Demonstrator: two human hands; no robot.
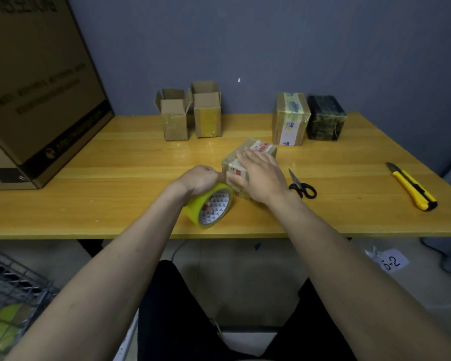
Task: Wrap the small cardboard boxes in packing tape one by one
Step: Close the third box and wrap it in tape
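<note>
My left hand (199,178) grips the yellow tape roll (211,207), fingers curled over its top edge, roll standing on edge on the wooden table (110,178) with its patterned core facing me. The roll sits just under and slightly nearer than my left knuckles, touching the near corner of the small cardboard box (248,162) being wrapped. My right hand (261,175) lies flat on top of that box, fingers straight and spread, fingertips (248,152) reaching toward the far edge, thumb down the near side; it presses, doesn't pinch. Box carries red-and-white labels and some tape already; can't tell whether a strip runs from the roll to it.

Just right of my right hand: black-handled scissors (301,187), blades pointing away, flat on the table, apart from the box. Well right of those, a yellow utility knife (413,188), blade end pointing away.

Beyond my fingertips, along the wall: two open cardboard boxes (190,118), flaps up, side by side, far left of my fingers. Far right of my fingers, a taped box with blue-printed label (290,121), and touching or just beside it a dark wrapped box (326,118).

Far left of my left hand, a large cardboard carton (37,95) stands on the table corner. Low left, below the table edge, a wire basket (11,295) with something yellow-green inside.
</note>
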